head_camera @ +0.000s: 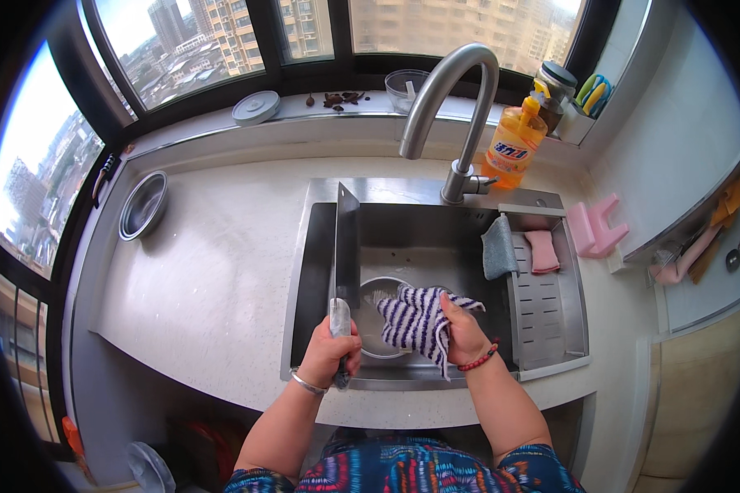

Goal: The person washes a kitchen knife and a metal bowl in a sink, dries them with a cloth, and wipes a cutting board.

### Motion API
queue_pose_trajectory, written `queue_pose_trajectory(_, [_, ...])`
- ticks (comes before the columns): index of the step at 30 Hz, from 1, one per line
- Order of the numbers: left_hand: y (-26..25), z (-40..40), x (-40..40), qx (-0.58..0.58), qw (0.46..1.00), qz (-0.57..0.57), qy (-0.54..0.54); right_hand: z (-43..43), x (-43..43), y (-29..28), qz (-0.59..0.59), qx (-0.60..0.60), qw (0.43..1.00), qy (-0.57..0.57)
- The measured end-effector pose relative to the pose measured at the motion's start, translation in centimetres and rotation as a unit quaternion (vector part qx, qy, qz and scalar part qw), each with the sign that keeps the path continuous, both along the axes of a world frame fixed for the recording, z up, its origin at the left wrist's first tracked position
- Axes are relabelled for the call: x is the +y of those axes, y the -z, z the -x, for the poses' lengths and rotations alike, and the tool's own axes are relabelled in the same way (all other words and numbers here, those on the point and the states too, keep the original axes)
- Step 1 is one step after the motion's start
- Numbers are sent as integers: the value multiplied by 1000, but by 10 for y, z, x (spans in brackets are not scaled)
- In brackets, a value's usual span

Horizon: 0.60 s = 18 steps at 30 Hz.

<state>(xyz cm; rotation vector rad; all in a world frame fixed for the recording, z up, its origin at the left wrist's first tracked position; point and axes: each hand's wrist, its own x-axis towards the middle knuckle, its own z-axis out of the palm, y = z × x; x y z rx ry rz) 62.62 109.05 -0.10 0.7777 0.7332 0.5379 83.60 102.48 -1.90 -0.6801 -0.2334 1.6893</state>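
My left hand [329,354] grips the handle of a kitchen cleaver [347,259]. Its broad dark blade points away from me and stands nearly on edge over the left part of the stainless steel sink [441,231]. In my right hand [467,333] is a purple-and-white striped cloth [414,320], bunched at the thumb and hanging loosely. The cloth is apart from the blade, to its right. Below it a round metal bowl or basin [373,345] sits in the sink, partly hidden by the cloth.
A tall faucet [450,80] arches over the sink's back. At right, a slotted drain tray [539,320] holds a pink sponge [541,251], with a grey cloth [498,248] over its edge. An orange soap bottle [515,148], pink stand [595,227] and metal bowl [144,206] stand around.
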Motion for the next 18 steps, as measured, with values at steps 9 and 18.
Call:
queue_pose_trajectory(9, [-2, -38, -33, 468, 732, -489, 73, 18, 78, -13, -37, -76, 983, 162])
queue_pose_trajectory(18, [-8, -25, -8, 490, 696, -524, 18, 83, 25, 8, -26, -379, 925, -15])
